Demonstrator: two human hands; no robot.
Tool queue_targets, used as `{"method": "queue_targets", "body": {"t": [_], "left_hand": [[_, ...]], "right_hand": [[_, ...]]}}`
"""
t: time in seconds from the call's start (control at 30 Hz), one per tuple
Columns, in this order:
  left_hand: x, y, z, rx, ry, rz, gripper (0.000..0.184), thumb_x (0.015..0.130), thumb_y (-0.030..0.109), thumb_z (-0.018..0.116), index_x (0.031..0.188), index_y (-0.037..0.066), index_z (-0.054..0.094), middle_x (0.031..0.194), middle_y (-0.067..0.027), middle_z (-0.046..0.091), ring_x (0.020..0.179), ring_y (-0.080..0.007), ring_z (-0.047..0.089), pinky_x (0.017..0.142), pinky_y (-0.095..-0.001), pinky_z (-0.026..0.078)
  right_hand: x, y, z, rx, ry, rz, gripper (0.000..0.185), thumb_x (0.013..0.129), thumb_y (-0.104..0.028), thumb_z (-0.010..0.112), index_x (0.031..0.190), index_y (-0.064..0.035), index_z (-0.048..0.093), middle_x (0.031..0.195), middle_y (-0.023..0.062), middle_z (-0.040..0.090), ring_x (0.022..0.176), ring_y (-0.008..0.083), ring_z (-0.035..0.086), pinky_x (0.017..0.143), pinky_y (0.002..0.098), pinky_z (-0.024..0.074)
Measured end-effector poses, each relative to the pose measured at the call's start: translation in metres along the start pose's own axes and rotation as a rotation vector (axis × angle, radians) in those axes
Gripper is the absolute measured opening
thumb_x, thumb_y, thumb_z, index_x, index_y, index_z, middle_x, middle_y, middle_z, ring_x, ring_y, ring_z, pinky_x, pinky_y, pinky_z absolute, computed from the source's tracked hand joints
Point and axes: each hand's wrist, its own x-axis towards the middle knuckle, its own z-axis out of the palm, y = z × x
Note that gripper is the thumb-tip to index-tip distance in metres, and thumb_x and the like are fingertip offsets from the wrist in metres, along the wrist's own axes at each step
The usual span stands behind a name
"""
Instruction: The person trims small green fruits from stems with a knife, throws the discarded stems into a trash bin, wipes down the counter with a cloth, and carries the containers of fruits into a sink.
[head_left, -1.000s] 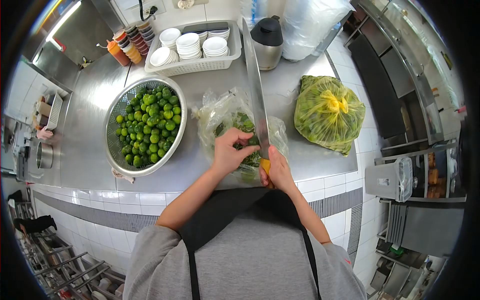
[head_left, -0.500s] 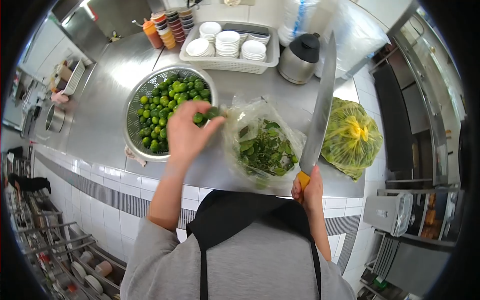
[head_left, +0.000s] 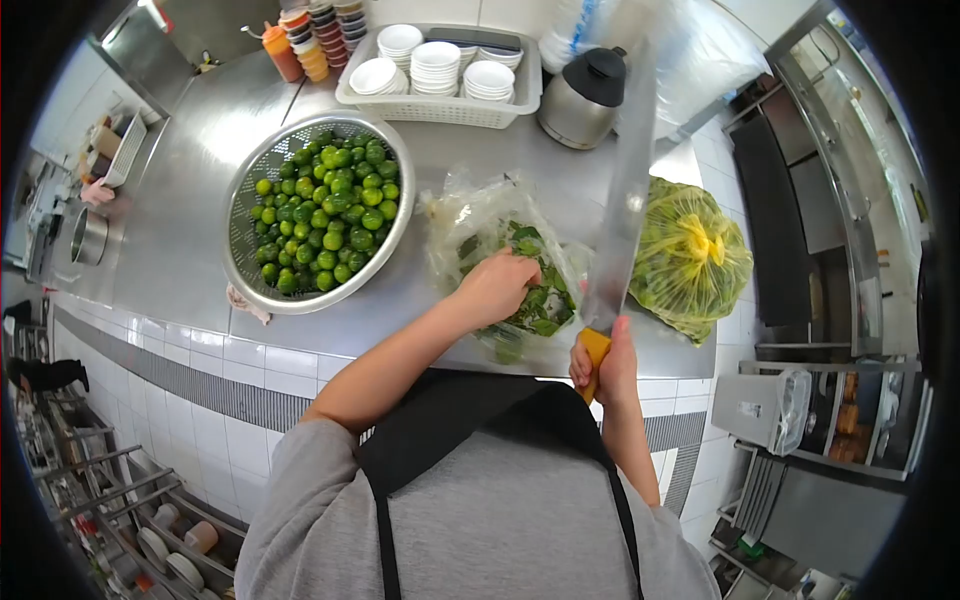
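My left hand (head_left: 497,288) reaches into a clear plastic bag (head_left: 450,215) of loose green leaves (head_left: 545,312) on the steel counter. Its fingers are curled down among the leaves, and their tips are hidden. In my right hand (head_left: 612,362) is a large knife (head_left: 625,210), held by its yellow handle with the broad blade pointing up and away from me; the blade is blurred. To the left stands a metal colander (head_left: 400,215) full of small green limes (head_left: 325,215). A tied plastic bag of greens (head_left: 690,260) with a yellow knot sits right of the knife.
At the back, a white plastic basket (head_left: 440,110) holds stacked small white bowls (head_left: 436,68). Beside it stands a steel jug (head_left: 580,100) with a black lid. An orange squeeze bottle (head_left: 282,52) and stacked sauce cups (head_left: 325,35) are at the back left.
My left hand has moved from the colander's right edge, where a lime was at its fingertips, into the bag of leaves. The knife stays raised in my right hand. The view has shifted slightly.
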Motion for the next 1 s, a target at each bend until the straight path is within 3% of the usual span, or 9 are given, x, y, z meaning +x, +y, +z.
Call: {"method": "queue_targets", "body": {"t": [0.07, 0.2, 0.27, 0.57, 0.73, 0.8, 0.87, 0.93, 1.0], "left_hand": [[0.015, -0.001, 0.010, 0.096, -0.115, -0.033, 0.021, 0.071, 0.008, 0.056, 0.091, 0.003, 0.055, 0.087, -0.0160, 0.056, 0.084, -0.0332, 0.054, 0.071, -0.0403, 0.044], [0.037, 0.005, 0.029, 0.149, -0.223, 0.160, 0.023, 0.071, 0.013, 0.058, 0.093, 0.005, 0.057, 0.097, -0.0127, 0.056, 0.089, -0.0306, 0.054, 0.075, -0.0385, 0.046], [0.040, 0.008, 0.043, 0.141, -0.250, 0.218, 0.026, 0.069, 0.014, 0.060, 0.094, 0.007, 0.058, 0.100, -0.0102, 0.054, 0.093, -0.0282, 0.053, 0.078, -0.0372, 0.046], [-0.020, 0.057, -0.050, 0.192, 0.221, 0.368, 0.040, 0.068, 0.013, 0.063, 0.107, 0.007, 0.056, 0.100, -0.0111, 0.058, 0.087, -0.0265, 0.055, 0.076, -0.0379, 0.045], [-0.140, -0.040, -0.202, 0.344, 1.201, -0.409, 0.022, 0.084, 0.013, 0.056, 0.101, 0.000, 0.058, 0.092, -0.0125, 0.062, 0.087, -0.0214, 0.058, 0.075, -0.0302, 0.046], [-0.207, -0.123, -0.225, 0.922, 1.031, -0.695, 0.031, 0.087, 0.021, 0.050, 0.110, 0.000, 0.054, 0.106, -0.0142, 0.058, 0.100, -0.0239, 0.054, 0.085, -0.0332, 0.041], [-0.239, -0.161, -0.215, -0.117, 0.964, -0.875, 0.038, 0.088, 0.025, 0.045, 0.116, 0.000, 0.049, 0.116, -0.0166, 0.052, 0.110, -0.0288, 0.047, 0.094, -0.0357, 0.034], [-0.317, -0.287, -0.174, 1.070, 0.521, -0.571, 0.044, 0.088, 0.032, 0.041, 0.118, 0.001, 0.049, 0.120, -0.0178, 0.049, 0.112, -0.0319, 0.046, 0.096, -0.0355, 0.032], [-0.271, -0.195, -0.152, 0.712, 0.863, -0.712, 0.045, 0.088, 0.034, 0.043, 0.117, 0.001, 0.049, 0.118, -0.0174, 0.051, 0.111, -0.0326, 0.047, 0.091, -0.0374, 0.035]], "right_hand": [[-0.004, 0.000, -0.002, 0.067, -0.117, 0.114, 0.055, 0.091, -0.053, 0.021, 0.084, -0.0043, 0.047, 0.044, 0.0035, 0.036, 0.035, 0.0137, 0.036, 0.035, 0.0258, 0.0333], [0.005, 0.013, -0.014, -0.093, 0.054, 0.212, 0.075, 0.084, -0.066, 0.017, 0.095, -0.0026, 0.055, 0.039, 0.0010, 0.029, 0.032, 0.0127, 0.030, 0.036, 0.0243, 0.0305], [0.002, 0.008, -0.024, -0.023, 0.130, 0.143, 0.060, 0.088, -0.057, 0.028, 0.056, -0.0066, 0.037, 0.040, 0.0033, 0.034, 0.032, 0.0143, 0.037, 0.034, 0.0258, 0.0332], [-0.015, 0.011, -0.031, 0.003, 0.167, 0.010, 0.054, 0.089, -0.055, 0.028, 0.079, -0.0046, 0.045, 0.043, 0.0034, 0.035, 0.033, 0.0134, 0.036, 0.034, 0.0249, 0.0332], [-0.005, 0.002, -0.022, 0.017, 0.074, 0.011, 0.065, 0.087, -0.060, 0.023, 0.134, -0.0155, 0.028, 0.042, -0.0004, 0.027, 0.033, 0.0115, 0.029, 0.034, 0.0248, 0.0297], [-0.001, -0.002, -0.024, 0.029, 0.072, 0.025, 0.066, 0.087, -0.060, 0.023, 0.135, -0.0153, 0.027, 0.042, -0.0005, 0.027, 0.033, 0.0115, 0.029, 0.034, 0.0248, 0.0299], [0.000, -0.004, -0.027, 0.002, 0.066, 0.016, 0.066, 0.087, -0.060, 0.022, 0.135, -0.0152, 0.027, 0.042, -0.0003, 0.027, 0.033, 0.0116, 0.029, 0.034, 0.0248, 0.0301], [0.000, -0.003, -0.027, 0.056, 0.051, 0.009, 0.061, 0.089, -0.055, 0.025, 0.134, -0.0137, 0.030, 0.043, 0.0003, 0.030, 0.033, 0.0116, 0.031, 0.034, 0.0247, 0.0314], [0.001, -0.002, -0.028, 0.087, 0.048, 0.010, 0.059, 0.090, -0.053, 0.027, 0.133, -0.0129, 0.031, 0.043, 0.0006, 0.031, 0.033, 0.0115, 0.032, 0.035, 0.0247, 0.0323]]}}
